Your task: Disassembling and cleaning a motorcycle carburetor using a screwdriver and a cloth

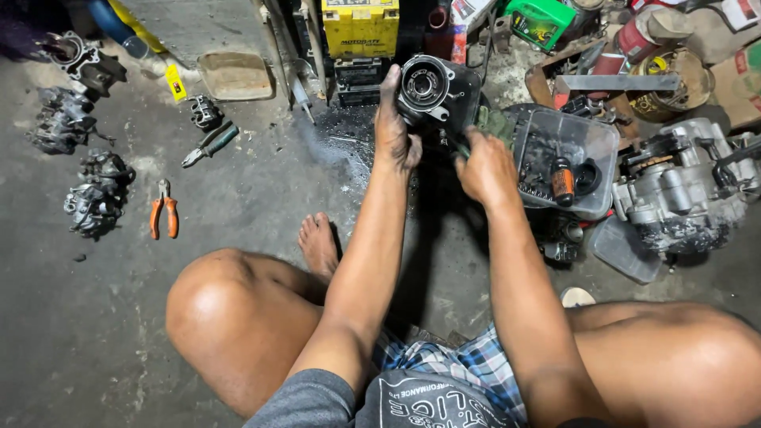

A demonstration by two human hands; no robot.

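**Engine part held up and worked on over the floor**

A person is sitting on the concrete floor (119, 333), knees spread, holding a dark metal engine casing (434, 91) up at the far middle of the scene. The left hand (395, 131) is gripping the casing's left edge, fingers closed around it. The right hand (485, 168) is curling closed just beneath and to the right of it, seemingly on a small tool or fitting that cannot be made out. The step in hand looks like working on the casing's underside; the next move calls for a steady left-hand hold while the right hand works. A clear plastic tub (567, 158) is lying just right of the hands, and orange-handled pliers (164, 210) are lying well apart on the left.
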